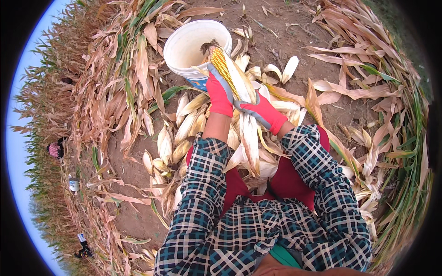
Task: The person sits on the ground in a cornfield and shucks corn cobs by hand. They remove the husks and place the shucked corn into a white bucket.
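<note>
The plaid shirt sits closest. I see the left hand wrapped around a yellow corn cob, its tip poking past the fingers at the bucket's right rim; the right hand clasps the husk by the cob's base.

Cannot see most fingers of the right hand behind corn husk, nor the five-o'clock side of the white bucket behind the left hand; cannot make out the tiny pink-clad person toward nine o'clock.
</note>
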Motion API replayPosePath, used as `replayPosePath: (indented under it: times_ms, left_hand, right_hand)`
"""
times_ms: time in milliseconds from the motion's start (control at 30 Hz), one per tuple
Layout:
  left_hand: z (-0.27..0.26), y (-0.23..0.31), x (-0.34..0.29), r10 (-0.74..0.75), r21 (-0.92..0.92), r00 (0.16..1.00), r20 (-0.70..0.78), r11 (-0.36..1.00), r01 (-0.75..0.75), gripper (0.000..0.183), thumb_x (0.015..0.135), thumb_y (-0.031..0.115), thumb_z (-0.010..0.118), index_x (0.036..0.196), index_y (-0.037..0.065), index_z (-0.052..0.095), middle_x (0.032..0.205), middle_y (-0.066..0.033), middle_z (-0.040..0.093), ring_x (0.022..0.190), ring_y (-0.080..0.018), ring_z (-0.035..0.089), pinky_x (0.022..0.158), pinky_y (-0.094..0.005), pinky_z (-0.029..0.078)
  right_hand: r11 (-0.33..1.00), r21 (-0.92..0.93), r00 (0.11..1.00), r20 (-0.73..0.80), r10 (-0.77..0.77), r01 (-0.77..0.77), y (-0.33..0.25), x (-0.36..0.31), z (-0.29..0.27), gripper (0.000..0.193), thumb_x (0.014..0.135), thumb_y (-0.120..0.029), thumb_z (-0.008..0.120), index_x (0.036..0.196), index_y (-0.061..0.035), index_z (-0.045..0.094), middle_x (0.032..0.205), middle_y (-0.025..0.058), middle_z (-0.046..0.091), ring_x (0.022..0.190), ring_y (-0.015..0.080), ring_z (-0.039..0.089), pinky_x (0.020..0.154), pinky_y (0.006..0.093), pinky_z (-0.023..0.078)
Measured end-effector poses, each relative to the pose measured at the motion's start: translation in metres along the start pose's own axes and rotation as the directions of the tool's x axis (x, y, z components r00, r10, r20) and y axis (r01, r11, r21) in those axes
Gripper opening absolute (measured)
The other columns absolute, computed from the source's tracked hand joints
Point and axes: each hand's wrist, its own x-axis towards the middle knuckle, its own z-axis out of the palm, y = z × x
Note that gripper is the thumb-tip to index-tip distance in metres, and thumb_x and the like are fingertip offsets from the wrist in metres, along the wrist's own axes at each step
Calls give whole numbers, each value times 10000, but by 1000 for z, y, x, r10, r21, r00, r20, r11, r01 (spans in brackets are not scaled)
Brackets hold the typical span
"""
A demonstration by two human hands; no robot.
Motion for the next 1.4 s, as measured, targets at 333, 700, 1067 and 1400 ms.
replayPosePath:
  times_ms: [333, 700, 1067, 1400]
  left_hand:
    - [-9, 26, -2, 89, -104, 996, -1, 991, -88, 572, 991, 508, 372, 1173, -1, 559, 1074, -64, 612, 930, -153, 591, 820, -291, 481]
    - [-56, 17, 19, 57, -445, 995, 83, 895, -15, 379, 997, 419, 396, 1070, 94, 575, 977, -39, 632, 870, -158, 621, 814, -307, 513]
    - [-41, 75, -28, 256, -631, 872, 416, 772, 75, 650, 937, 520, 439, 1356, 22, 441, 1251, -209, 564, 1147, -345, 551, 980, -497, 448]
    - [-43, 83, -35, 67, -622, 903, 424, 746, 237, 397, 983, 405, 425, 791, 82, 552, 635, -7, 473, 614, -180, 453, 626, -317, 417]
  right_hand:
    - [1000, 17, 980, 200, -16, 12, -23, -6, -7, 650, 810, -292, 734, 1343, -38, 464, 1169, 27, 588, 1017, 97, 534, 888, 267, 446]
    - [994, -28, 914, 390, 111, -109, -20, -17, -21, 678, 758, -222, 761, 1338, -11, 479, 1197, 54, 597, 1055, 116, 554, 921, 269, 445]
    - [903, -47, 728, 575, 373, -426, -17, -30, -21, 684, 740, -219, 753, 1325, -17, 462, 1063, 92, 625, 831, 142, 630, 716, 317, 549]
    - [877, -79, 715, 547, 436, -474, -15, -37, -32, 662, 753, -239, 756, 1309, -13, 478, 1087, 93, 622, 946, 142, 591, 839, 322, 495]
